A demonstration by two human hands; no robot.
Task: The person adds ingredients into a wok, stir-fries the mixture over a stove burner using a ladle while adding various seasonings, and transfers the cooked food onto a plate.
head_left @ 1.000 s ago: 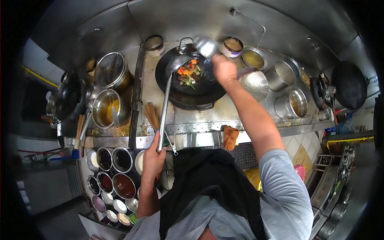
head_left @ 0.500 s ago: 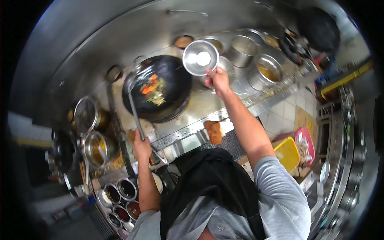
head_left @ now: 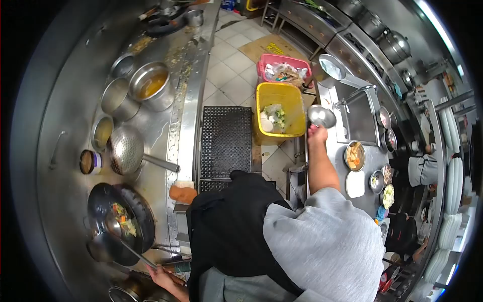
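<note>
The right hand grips a shiny round metal bowl beside the square yellow plastic bin. Across perforated black matting from it, the left hand grips a long metal ladle in a rounded black wok.

You cannot read any word or number here with certainty. In the upper middle of the frame, the brown cardboard on the floor carries yellow marks, resembling letters but too small to read. At the left, the white and purple label of the tin is also not legible.
</note>
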